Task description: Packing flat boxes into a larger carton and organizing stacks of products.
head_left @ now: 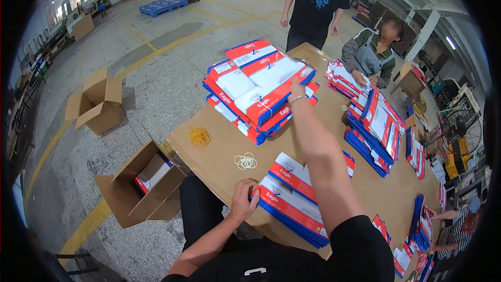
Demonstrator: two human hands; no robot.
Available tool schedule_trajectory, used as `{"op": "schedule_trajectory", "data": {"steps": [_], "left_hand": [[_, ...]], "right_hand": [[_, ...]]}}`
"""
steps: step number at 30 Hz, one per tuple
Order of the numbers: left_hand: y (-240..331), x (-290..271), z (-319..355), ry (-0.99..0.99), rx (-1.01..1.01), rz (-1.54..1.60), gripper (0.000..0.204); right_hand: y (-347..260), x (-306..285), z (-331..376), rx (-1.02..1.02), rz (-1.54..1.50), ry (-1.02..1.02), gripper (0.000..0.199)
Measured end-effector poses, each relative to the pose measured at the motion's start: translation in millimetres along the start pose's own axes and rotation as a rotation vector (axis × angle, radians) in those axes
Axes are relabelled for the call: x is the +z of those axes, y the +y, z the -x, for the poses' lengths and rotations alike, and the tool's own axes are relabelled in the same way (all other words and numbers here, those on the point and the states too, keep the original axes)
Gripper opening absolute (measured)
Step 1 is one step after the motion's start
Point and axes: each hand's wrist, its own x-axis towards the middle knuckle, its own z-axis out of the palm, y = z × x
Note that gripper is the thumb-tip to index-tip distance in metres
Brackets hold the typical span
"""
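My right arm reaches far across the table to a tall pile of flat red, white and blue printed cardboard sleeves (276,75). My right hand (297,91) grips the pile's right edge, thumb on top, other fingers hidden. Close to me lies a second, lower stack of the same flat sleeves (289,206). The fingers of my left hand (244,202) are curled round this stack's left corner. On the table left of the stacks are a heap of yellow rubber bands (200,136) and a smaller group of pale rubber bands (245,161).
More sleeve stacks (373,125) cover the table's right side. A seated person (373,52) handles sleeves across it; another person (318,5) stands behind. A striped-sleeved person (459,230) is at far right. Open cardboard boxes (99,99) stand on the floor at left, one (125,193) beside the table.
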Motion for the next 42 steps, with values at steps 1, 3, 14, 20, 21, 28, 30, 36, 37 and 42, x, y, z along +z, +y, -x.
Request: {"op": "schedule_trajectory", "data": {"steps": [1,3,14,20,21,28,30,36,37,42], "left_hand": [[4,8,-6,-0.004,0.024,0.026,0.027],[14,22,-20,-0.022,0.053,0.081,0.025],[-1,4,-4,0.043,0.051,0.017,0.012],[3,-1,-6,0.015,-0.031,-0.019,0.008],[3,0,-8,0.012,-0.02,-0.015,0.008],[4,-3,-5,0.021,-0.009,-0.036,0.009],[8,-3,-2,0.001,0.004,-0.041,0.008],[-6,-6,20,-0.045,-0.072,-0.017,0.02],[-7,-4,18,-0.051,-0.059,-0.015,0.023],[-16,4,-6,-0.127,-0.014,-0.02,0.03]], "right_hand": [[-6,-13,-28,-0.033,0.0,0.016,0.048],[-39,-46,-78,0.012,-0.066,-0.078,0.046],[-28,25,33,0.211,-0.041,0.024,0.058],[-34,37,32,0.185,0.041,0.029,0.039],[-38,36,28,0.161,0.059,0.027,0.039],[-74,29,57,0.189,0.179,-0.22,0.05],[-81,5,62,0.08,0.223,-0.284,0.052],[-110,-147,212,-0.729,1.039,-0.473,0.059],[-113,-184,224,-0.734,1.141,-0.478,0.06],[-116,-398,253,-0.598,1.561,-0.07,0.059]]}}
